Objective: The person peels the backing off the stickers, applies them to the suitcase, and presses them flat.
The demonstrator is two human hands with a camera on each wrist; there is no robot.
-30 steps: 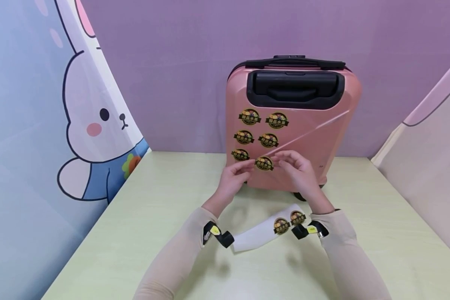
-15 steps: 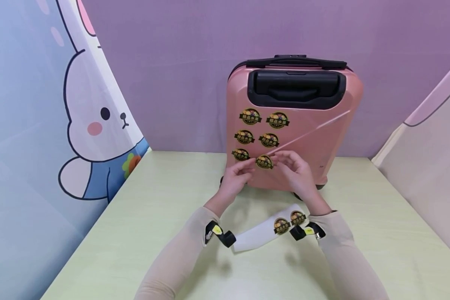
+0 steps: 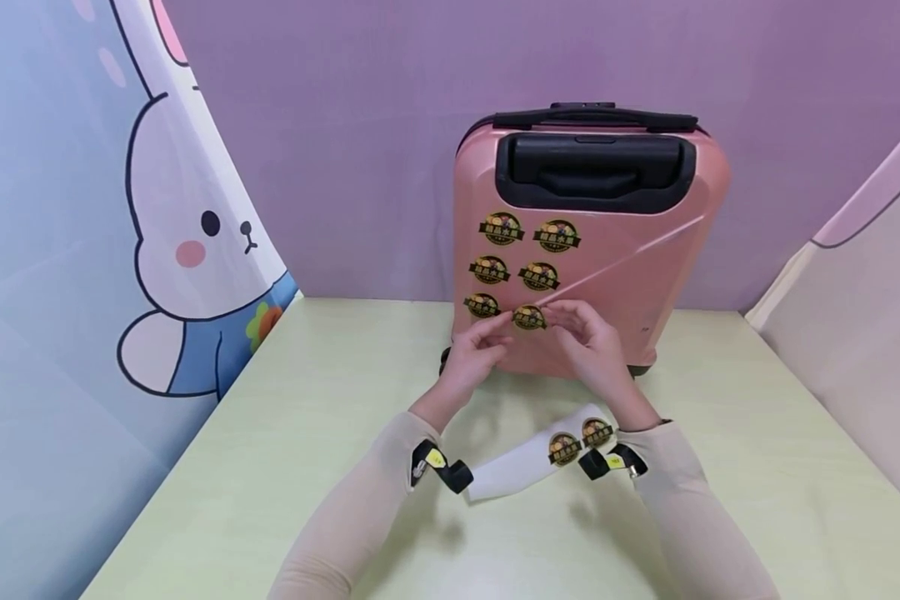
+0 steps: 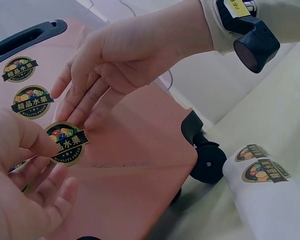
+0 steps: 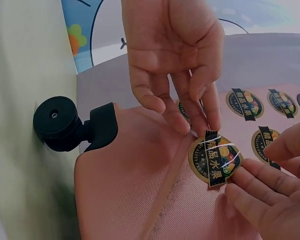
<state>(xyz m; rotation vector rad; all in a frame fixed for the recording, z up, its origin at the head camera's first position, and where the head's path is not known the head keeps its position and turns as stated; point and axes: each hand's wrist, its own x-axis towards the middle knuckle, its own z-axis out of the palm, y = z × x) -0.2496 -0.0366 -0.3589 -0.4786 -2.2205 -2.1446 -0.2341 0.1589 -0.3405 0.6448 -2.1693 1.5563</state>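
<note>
A pink hard-shell suitcase stands upright on the table, with round black-and-gold fruit stickers on its face. The lowest sticker of the right column lies between my two hands. My left hand has extended fingertips at this sticker's left edge, its thumb apart from the sticker in the right wrist view. At the opposite edge, straight fingers of my right hand touch the sticker against the shell. That hand's thumb stands off from it. Several other stickers sit in two columns above and beside it.
A white backing strip with two stickers lies on the pale table below the hands. Black wheels stick out at the suitcase's bottom. A purple cloth hangs close behind; rabbit-printed cloth borders the left.
Both hands stay at the same sticker, with only slight shifts of the fingers. The head view has tilted a little, so the suitcase appears slightly higher.
</note>
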